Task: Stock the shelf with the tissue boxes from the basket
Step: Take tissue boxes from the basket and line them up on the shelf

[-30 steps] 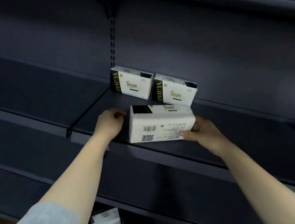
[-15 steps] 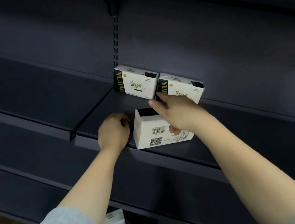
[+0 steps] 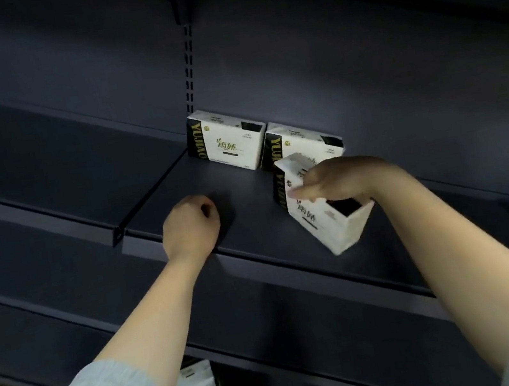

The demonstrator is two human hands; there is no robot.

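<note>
Before you runs the dark shelf (image 3: 241, 201), with two white tissue boxes (image 3: 227, 145) upright at its back. Your right hand (image 3: 338, 180) grips a third tissue box (image 3: 321, 215), tilted just before them. Your left hand (image 3: 190, 229) rests on the shelf, fingers curled, holding nothing.

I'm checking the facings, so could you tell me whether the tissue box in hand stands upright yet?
Not yet: the held tissue box is tilted, gripped by the right hand.
</note>
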